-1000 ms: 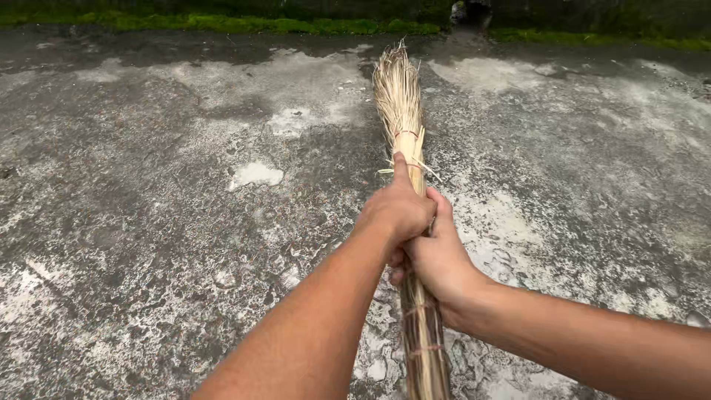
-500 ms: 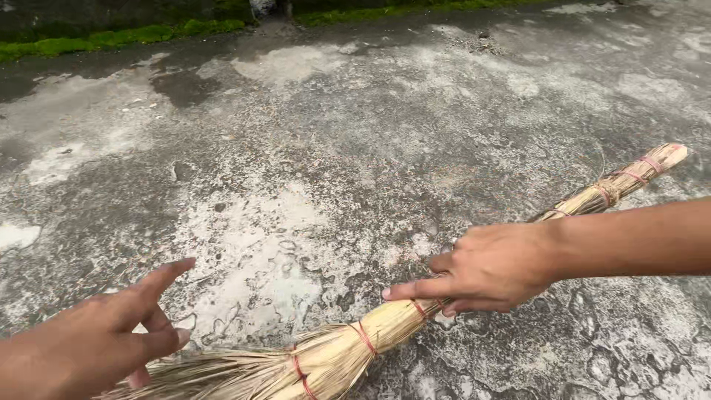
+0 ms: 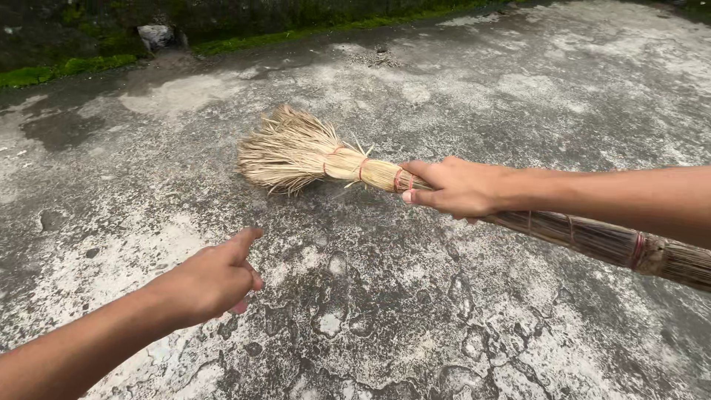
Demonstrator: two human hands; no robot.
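Observation:
A straw broom [image 3: 326, 159] bound with red bands lies across the view, its pale bristle head at the centre left and its darker handle running off to the lower right. My right hand [image 3: 455, 189] grips the broom just behind the bristle head. Its bristles rest on or just above the wet concrete ground [image 3: 355, 296]. My left hand [image 3: 215, 278] hovers free at the lower left, holding nothing, index finger stretched toward the broom and the other fingers loosely curled.
The ground is stained, patchy grey concrete. A mossy green edge [image 3: 67, 67] runs along the top, with a pale stone [image 3: 155, 33] near a dark opening. A small pile of debris [image 3: 378, 55] lies at the top centre.
The broom has swung from the lower left up to the centre, bristle head now further away. My left hand stays off the broom. The view has shifted right.

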